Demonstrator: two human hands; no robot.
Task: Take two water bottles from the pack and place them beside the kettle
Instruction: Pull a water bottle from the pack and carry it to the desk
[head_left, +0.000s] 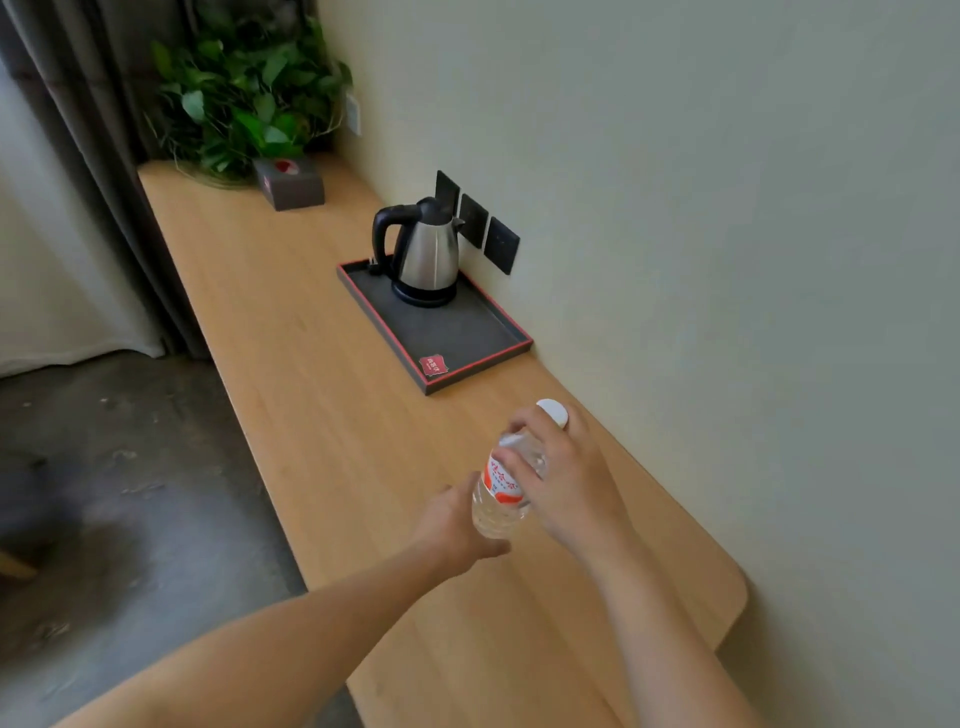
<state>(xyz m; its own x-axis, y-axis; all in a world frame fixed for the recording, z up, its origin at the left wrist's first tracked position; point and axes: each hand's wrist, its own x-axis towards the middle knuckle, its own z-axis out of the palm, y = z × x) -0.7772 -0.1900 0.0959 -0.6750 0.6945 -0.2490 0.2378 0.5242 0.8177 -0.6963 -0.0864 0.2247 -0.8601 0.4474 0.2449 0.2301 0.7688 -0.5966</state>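
Observation:
A clear water bottle (500, 486) with a red and white label is held tilted above the wooden counter (322, 364). My left hand (457, 525) wraps its lower end. My right hand (563, 467) grips its upper part, and a white cap (553, 411) shows past the fingers. Whether a second bottle lies under my right hand cannot be told. The steel kettle (428, 254) with a black handle stands at the far end of a dark, red-rimmed tray (483, 365) against the wall. The hands are just short of the tray's near edge. The pack is out of view.
Dark wall sockets (501, 244) sit behind the kettle. A grey tissue box (291, 182) and a leafy plant (244, 93) stand at the counter's far end. The counter's rounded near end (727, 597) is at the right. Grey floor (130, 467) and a curtain (104, 156) lie to the left.

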